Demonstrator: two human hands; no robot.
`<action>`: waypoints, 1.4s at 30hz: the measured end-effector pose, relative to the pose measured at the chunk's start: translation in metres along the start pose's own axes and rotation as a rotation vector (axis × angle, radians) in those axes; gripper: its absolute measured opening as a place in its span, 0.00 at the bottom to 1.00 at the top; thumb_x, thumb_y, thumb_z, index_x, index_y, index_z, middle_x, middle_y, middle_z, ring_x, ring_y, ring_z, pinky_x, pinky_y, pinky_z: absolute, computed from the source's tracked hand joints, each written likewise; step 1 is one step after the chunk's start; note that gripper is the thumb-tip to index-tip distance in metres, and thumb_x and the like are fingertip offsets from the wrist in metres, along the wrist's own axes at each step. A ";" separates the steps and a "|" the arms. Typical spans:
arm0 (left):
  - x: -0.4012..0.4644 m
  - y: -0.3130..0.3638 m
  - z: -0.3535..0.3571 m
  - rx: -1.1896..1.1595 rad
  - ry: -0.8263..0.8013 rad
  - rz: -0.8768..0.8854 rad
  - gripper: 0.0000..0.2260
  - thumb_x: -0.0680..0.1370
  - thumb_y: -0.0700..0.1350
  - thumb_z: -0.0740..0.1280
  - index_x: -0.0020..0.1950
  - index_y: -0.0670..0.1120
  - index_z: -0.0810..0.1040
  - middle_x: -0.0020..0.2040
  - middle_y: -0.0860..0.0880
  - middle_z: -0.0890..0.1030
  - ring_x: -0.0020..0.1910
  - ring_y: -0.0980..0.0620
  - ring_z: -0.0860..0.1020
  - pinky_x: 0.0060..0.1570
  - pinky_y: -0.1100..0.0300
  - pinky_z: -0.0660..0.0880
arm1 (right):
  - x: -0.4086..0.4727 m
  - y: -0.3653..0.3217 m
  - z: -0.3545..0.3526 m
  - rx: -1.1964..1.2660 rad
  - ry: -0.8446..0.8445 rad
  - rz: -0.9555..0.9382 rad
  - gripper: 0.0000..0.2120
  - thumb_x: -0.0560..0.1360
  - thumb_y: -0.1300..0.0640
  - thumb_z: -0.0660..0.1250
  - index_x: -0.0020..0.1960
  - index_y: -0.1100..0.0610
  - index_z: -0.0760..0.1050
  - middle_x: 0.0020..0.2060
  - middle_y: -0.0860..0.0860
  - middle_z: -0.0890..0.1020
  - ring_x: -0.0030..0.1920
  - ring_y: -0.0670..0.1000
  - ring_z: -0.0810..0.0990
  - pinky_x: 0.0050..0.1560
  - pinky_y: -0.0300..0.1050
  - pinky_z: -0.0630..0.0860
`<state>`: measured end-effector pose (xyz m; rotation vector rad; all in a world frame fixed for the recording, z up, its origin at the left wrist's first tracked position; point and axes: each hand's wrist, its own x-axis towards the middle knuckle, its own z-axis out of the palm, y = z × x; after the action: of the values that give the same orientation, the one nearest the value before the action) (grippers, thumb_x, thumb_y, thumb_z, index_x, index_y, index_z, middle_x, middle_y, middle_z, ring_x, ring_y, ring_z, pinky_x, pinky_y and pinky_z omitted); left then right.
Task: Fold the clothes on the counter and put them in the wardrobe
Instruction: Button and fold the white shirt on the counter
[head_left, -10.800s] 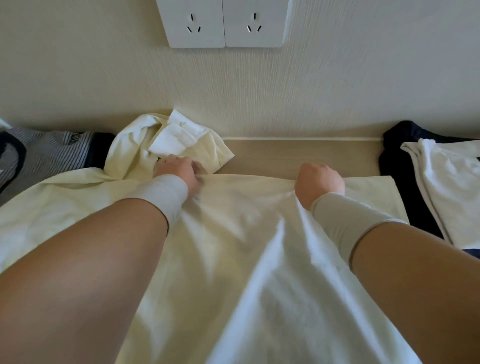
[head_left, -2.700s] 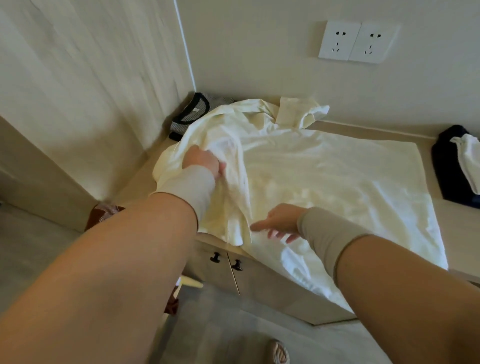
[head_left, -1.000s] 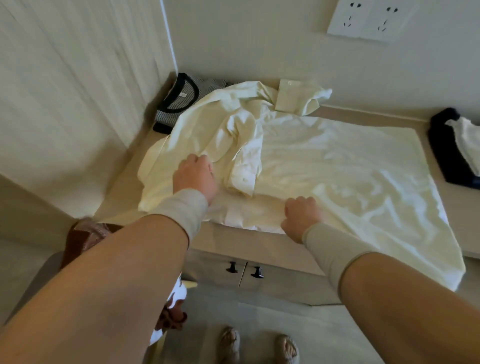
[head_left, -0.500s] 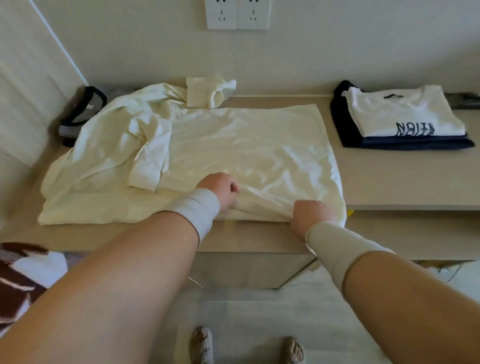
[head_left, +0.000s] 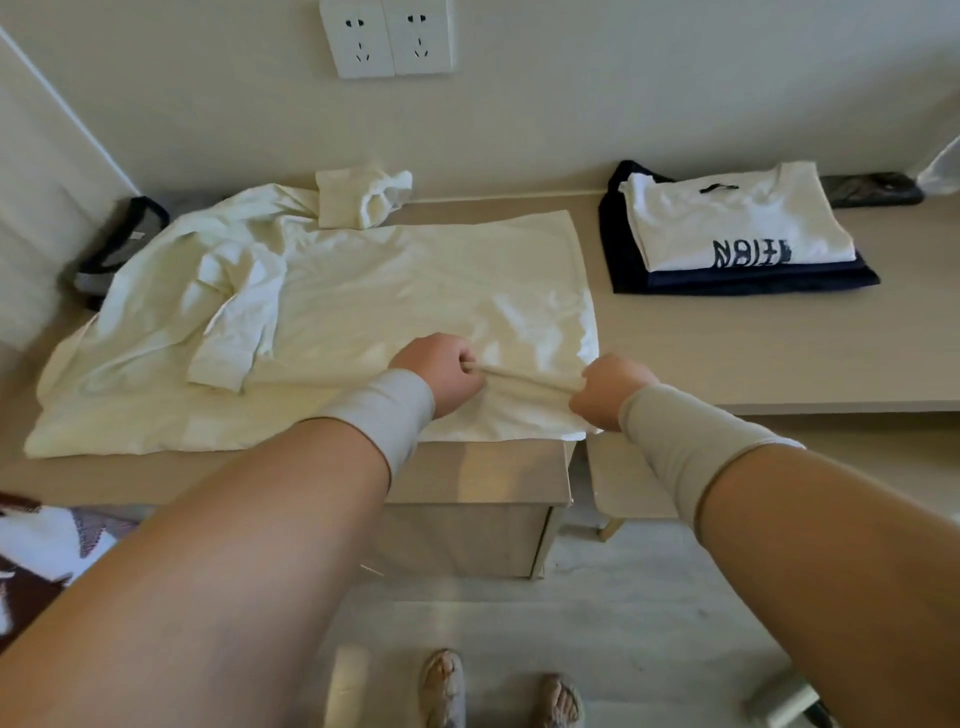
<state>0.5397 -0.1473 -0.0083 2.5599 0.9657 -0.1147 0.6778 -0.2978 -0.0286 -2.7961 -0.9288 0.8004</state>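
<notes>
Both hands are closed in fists on the near hem of the cream shirt (head_left: 395, 291): the left hand (head_left: 441, 371) and the right hand (head_left: 605, 389) each pinch the fabric, and a taut ridge of cloth runs between them. From the head view, the shirt lies spread over the counter (head_left: 753, 358), its body flat toward 12 o'clock, one sleeve folded inward at 9 o'clock and the collar bunched against the wall at 11 o'clock. A striped garment (head_left: 117, 244) sits crumpled in the corner at 10 o'clock. At 2 o'clock, well apart from the shirt, a white printed tee (head_left: 727, 228) rests on a dark folded garment (head_left: 743, 278), already stacked. No wardrobe is in view.

The likely risk is a crooked fold: the hands hold only the right part of the hem, so lifting could drag the loose left side and undo the tucked sleeve. The hem also lies at the counter edge, where slack cloth could slip off.
</notes>
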 end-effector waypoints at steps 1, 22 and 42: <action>0.004 -0.001 -0.004 0.000 0.025 -0.013 0.04 0.75 0.45 0.63 0.44 0.48 0.78 0.43 0.49 0.78 0.44 0.45 0.75 0.41 0.59 0.70 | 0.004 0.004 -0.006 0.151 0.023 0.057 0.16 0.77 0.55 0.62 0.60 0.61 0.76 0.56 0.57 0.79 0.54 0.58 0.78 0.50 0.46 0.73; 0.048 0.002 0.034 -0.002 0.146 0.100 0.17 0.79 0.44 0.62 0.67 0.49 0.74 0.68 0.50 0.72 0.65 0.48 0.71 0.63 0.55 0.69 | 0.031 0.003 0.000 0.923 0.141 -0.013 0.18 0.77 0.52 0.62 0.42 0.68 0.74 0.34 0.53 0.73 0.37 0.52 0.71 0.40 0.53 0.75; 0.067 0.080 0.042 -0.076 -0.201 0.173 0.09 0.79 0.45 0.59 0.40 0.51 0.74 0.39 0.53 0.76 0.43 0.49 0.74 0.44 0.60 0.68 | 0.017 0.028 -0.003 0.835 0.025 -0.158 0.24 0.73 0.68 0.55 0.61 0.49 0.76 0.43 0.52 0.84 0.41 0.52 0.78 0.42 0.42 0.75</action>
<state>0.6450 -0.1769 -0.0346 2.4919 0.6596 -0.2747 0.7057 -0.3105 -0.0404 -1.9804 -0.5991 0.8649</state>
